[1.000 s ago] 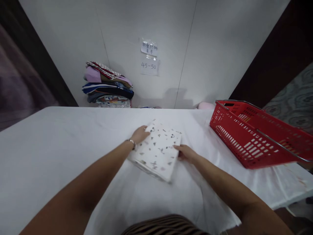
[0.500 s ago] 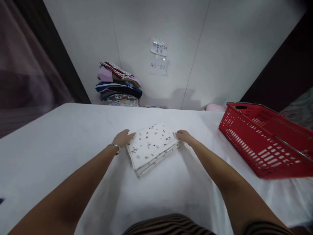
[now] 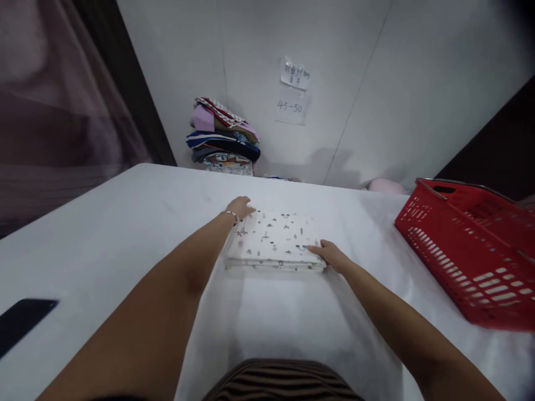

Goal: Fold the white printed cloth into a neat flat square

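Note:
A folded white cloth (image 3: 278, 239) with small printed figures lies on the white table (image 3: 175, 195), its layered fold facing me. My left hand (image 3: 241, 208) grips its far left corner, thumb on top; a bracelet circles that wrist. At the near right corner, my right hand (image 3: 330, 254) holds the cloth with the thumb side on the upper face and other fingers partly hidden along the edge.
To the right stands a red plastic basket (image 3: 468, 250) with metal handles. A stack of folded fabrics (image 3: 225, 139) rises behind the table's far edge. A dark flat object (image 3: 25, 320) lies at left. Paper notes (image 3: 291, 106) hang on the wall.
The folded cloth has turned so that its near edge runs almost level across my view. My left hand has shifted to its far corner, my right hand to its near one. The view has swung left.

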Tool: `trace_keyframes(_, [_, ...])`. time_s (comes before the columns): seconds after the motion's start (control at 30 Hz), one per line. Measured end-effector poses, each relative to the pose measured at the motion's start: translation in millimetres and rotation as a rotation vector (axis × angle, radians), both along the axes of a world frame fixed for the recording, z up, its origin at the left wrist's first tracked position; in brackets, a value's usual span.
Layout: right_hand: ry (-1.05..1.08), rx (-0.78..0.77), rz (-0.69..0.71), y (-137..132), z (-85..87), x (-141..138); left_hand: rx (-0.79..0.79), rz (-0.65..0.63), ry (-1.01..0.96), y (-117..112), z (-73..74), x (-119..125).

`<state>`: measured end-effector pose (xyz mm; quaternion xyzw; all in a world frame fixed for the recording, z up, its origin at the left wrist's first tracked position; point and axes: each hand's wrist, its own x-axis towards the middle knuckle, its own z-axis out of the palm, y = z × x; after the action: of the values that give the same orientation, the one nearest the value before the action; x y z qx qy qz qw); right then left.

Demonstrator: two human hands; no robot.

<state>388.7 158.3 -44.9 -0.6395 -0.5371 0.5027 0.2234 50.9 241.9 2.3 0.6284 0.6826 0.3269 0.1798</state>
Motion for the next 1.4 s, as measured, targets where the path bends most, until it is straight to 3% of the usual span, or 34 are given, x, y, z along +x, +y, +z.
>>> trace_keyframes(0.1, [-0.101,0.107,-0.074,-11.6,-0.1,6.3,-0.032,0.022,0.017,-19.0,-6.8,-9.6])
trace_keyframes(0.2, [-0.258,0.448,-0.044,-18.3,1.1,11.5,-0.030,0.041,0.006,-55.7,-12.2,-28.9])
trace_keyframes(0.33, [-0.280,0.845,0.129,-34.3,1.9,0.8,-0.030,0.034,-0.086,-121.7,-16.2,-45.2])
trace_keyframes(0.43, [-0.294,0.969,0.318,-46.6,4.1,-18.2,-0.017,-0.026,-0.107,-163.6,-21.4,-38.9])
trace_keyframes(0.5, [-0.341,0.972,0.412,-51.5,5.6,-29.1,0.006,-0.106,-0.077,-179.7,-26.0,-30.2])
trace_keyframes(0.7, [-0.477,0.893,0.440,-55.2,2.2,-31.1,-0.005,-0.172,0.179,-181.0,-31.9,-15.6])
trace_keyframes(0.97, [-0.530,0.937,0.293,-57.1,-5.4,-9.5,0.153,-0.215,0.399,-178.0,-23.4,-10.6])
trace_keyframes(1.07, [-0.533,0.962,0.244,-59.6,-10.0,-5.1,0.125,-0.257,0.473,-185.1,-26.4,-6.3])
trace_keyframes(1.2, [-0.511,0.953,0.294,-66.6,-15.5,-4.2,0.073,-0.263,0.470,-191.9,-34.2,-5.4])
trace_keyframes(1.4, [-0.443,1.011,0.265,-73.4,-18.0,-2.8,0.128,-0.253,0.481,-190.3,-38.3,-11.4])
